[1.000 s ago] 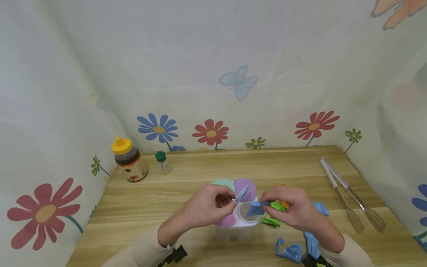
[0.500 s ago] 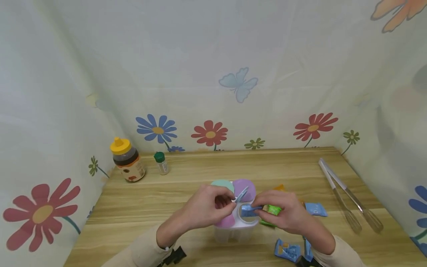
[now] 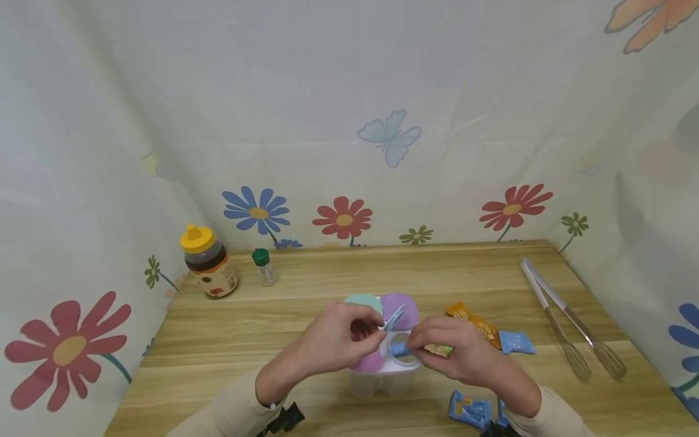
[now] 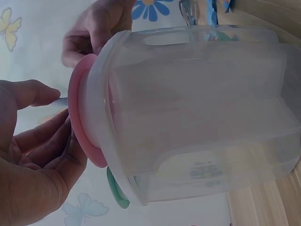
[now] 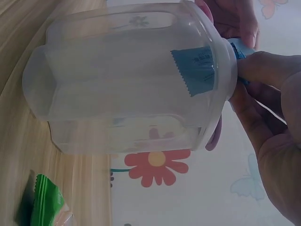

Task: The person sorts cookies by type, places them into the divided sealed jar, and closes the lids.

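A clear, frosted plastic box with several round compartments stands on the table. Pink, purple and mint lids cover some of them. Between thumb and fingertips my left hand holds a light blue lid tilted up beside the uncovered round opening. My right hand pinches the end of a blue snack packet at this opening. In the right wrist view, the packet's serrated end shows through the wall, inside the upper part of the box.
Orange packets and a blue packet lie right of the box, more blue ones nearer the front. A green packet lies close by. Metal tongs rest far right; a yellow-capped jar and green-capped shaker stand back left.
My right hand has moved left and lowered the blue packet into the round opening, uncovering more of the orange packets. My left hand keeps the light blue lid in the same place.
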{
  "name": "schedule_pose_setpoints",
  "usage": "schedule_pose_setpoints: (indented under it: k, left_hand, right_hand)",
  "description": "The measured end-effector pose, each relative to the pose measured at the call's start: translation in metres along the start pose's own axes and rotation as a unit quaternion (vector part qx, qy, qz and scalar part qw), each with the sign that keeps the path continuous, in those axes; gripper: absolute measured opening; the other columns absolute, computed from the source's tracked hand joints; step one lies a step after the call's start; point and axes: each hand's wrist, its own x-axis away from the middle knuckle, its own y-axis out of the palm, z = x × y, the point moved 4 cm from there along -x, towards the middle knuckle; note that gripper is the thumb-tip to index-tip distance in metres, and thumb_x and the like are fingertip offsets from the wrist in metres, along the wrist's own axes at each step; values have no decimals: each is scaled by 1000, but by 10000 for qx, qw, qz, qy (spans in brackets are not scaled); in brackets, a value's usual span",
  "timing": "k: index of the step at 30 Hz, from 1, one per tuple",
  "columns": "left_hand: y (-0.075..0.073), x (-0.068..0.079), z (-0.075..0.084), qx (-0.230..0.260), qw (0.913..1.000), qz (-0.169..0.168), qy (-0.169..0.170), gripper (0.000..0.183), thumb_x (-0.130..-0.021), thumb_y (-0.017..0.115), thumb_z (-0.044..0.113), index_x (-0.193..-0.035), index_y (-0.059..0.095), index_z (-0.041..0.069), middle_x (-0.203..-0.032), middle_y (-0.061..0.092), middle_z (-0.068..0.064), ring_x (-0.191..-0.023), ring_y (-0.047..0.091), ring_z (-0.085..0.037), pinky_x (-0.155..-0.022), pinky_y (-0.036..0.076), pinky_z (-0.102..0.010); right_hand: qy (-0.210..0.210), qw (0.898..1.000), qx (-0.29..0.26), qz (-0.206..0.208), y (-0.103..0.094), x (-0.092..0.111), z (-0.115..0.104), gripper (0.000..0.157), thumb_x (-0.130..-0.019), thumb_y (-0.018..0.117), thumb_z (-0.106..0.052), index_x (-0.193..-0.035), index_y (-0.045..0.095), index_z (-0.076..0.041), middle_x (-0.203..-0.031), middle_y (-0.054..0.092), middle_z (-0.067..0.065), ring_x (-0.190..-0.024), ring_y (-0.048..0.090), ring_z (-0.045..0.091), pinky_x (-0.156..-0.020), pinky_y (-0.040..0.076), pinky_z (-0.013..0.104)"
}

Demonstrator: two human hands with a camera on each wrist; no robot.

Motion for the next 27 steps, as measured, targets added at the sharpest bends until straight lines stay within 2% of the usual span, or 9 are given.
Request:
schedule_pose_setpoints:
  k: [10, 15, 21, 27]
  left_hand:
    - [1, 0, -1, 21, 10000, 57, 57, 10, -86, 70, 15, -93, 72, 10, -77, 65, 8, -67, 58, 1, -60, 54, -20]
    - [1, 0, -1, -5, 10000, 58, 64, 9, -86, 70, 16, -93, 72, 11, -77, 64, 9, -67, 58, 1, -60, 53, -19]
    - [1, 0, 0, -15, 10000, 39, 20, 9, -86, 70, 16, -93, 72, 11, -77, 64, 9, -67, 57, 0, -60, 53, -20]
    - [2, 0, 0, -43, 10000, -5, -14, 10, -86, 70, 17, -94, 72, 12, -77, 64, 10, -67, 57, 1, -60, 54, -20]
  right_hand:
    - [98, 9994, 55, -341, 2, -2, 0, 25, -79, 76, 1, -98, 70, -14, -97, 69, -2, -88, 65, 10, -80, 53, 17]
    - [115, 9982, 184, -552, 1, -4, -2, 25, -78, 76, 0, -98, 70, -14, -99, 69, -3, -91, 65, 9, -82, 53, 18]
    - [262, 9926, 405, -1114, -1, -6, -4, 20, -84, 69, -2, -99, 72, -14, -102, 68, -4, -95, 63, 8, -86, 52, 20]
    - [405, 9820, 782, -1673, 0, -5, -5, 24, -77, 64, 5, -90, 72, -14, -104, 64, -4, -97, 57, 8, -84, 49, 22]
